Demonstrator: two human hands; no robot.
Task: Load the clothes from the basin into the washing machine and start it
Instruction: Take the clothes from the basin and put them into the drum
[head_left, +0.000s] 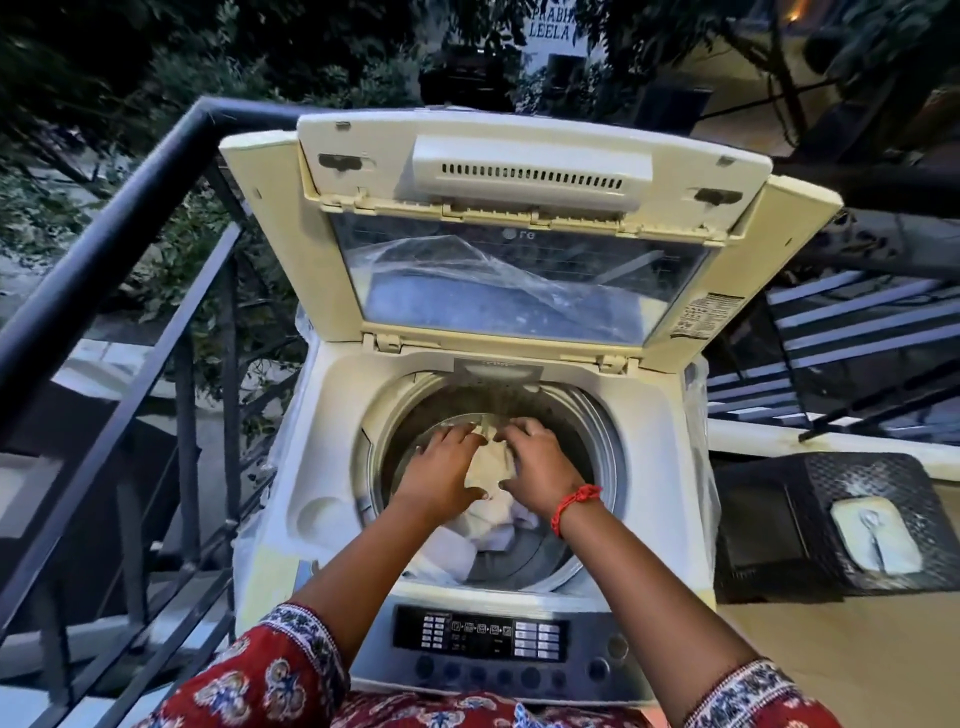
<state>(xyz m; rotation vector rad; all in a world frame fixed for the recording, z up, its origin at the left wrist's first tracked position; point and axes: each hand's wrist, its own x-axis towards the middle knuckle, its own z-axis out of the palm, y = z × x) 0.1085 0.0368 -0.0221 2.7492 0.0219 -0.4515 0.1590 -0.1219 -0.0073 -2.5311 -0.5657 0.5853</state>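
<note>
Both hands are down inside the open drum (587, 441) of the washing machine (670, 499), whose lid (519, 218) stands raised at the back. The left hand (441, 470) and the right hand (537, 467) lie side by side on the same pale cloth (488, 462), the left one on its left part and the right one on its right part, so the cloth is directly under and between them. The fingers (457, 434) of the left hand are spread rather wide and press flat on the fabric; those of the right hand are more curled, and they seem to pinch a fold at the far edge, but I cannot tell if it is a true grip. More white clothes (467, 545) lie lower in the drum, toward the person. No long axis can be read from the bunched cloth. The basin is not in view. I judge that the cloth is being pushed down, so the next move goes straight downward, and both hands are equally near. The control panel (480, 634) waits at the near edge, below the forearms, and the start step is not yet done.
</note>
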